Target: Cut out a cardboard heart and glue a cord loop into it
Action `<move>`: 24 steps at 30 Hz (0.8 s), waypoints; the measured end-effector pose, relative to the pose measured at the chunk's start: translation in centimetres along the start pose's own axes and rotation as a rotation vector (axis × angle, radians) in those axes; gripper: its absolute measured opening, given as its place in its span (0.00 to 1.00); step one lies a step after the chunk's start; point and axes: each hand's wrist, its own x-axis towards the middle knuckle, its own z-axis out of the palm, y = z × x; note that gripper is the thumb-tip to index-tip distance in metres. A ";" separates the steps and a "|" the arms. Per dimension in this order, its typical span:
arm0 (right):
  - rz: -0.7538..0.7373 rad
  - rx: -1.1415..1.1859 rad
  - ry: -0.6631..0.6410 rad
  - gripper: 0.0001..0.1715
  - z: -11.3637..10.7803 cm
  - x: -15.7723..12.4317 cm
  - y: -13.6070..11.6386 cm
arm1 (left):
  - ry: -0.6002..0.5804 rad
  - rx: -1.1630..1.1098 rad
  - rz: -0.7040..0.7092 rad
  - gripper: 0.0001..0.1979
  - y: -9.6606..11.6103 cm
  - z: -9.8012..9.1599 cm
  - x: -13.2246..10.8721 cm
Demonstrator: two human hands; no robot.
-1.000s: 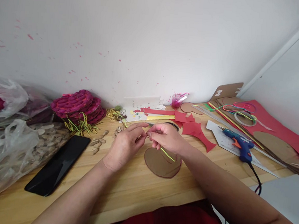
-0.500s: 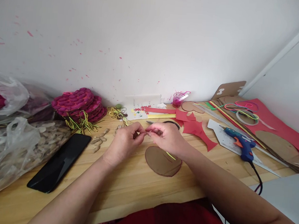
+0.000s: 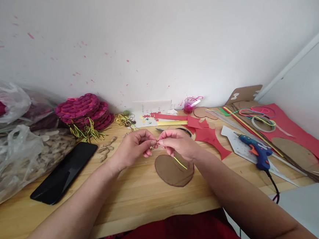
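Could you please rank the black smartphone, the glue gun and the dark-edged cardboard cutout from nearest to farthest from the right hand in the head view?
From the right hand:
1. Cardboard cutout: just below it in the view.
2. Glue gun: off to the right.
3. Black smartphone: far left, beyond the left hand.

Both bare forearms (image 3: 87, 198) slant inward — left hand (image 3: 133, 147) and right hand (image 3: 180, 144) close together, each pinching thumb against forefinger.
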 end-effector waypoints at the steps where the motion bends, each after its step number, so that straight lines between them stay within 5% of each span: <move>1: 0.014 0.071 -0.020 0.04 0.0 0.1 0.1 | -0.004 -0.048 -0.015 0.11 -0.1 -0.1 0.0; 13: 0.128 0.503 -0.174 0.12 0.1 0.6 0.3 | -0.007 -0.216 -0.042 0.18 -0.3 0.1 0.2; 24: 0.184 0.576 -0.138 0.15 0.2 0.6 0.3 | 0.220 0.330 0.189 0.07 -0.2 1.2 -0.4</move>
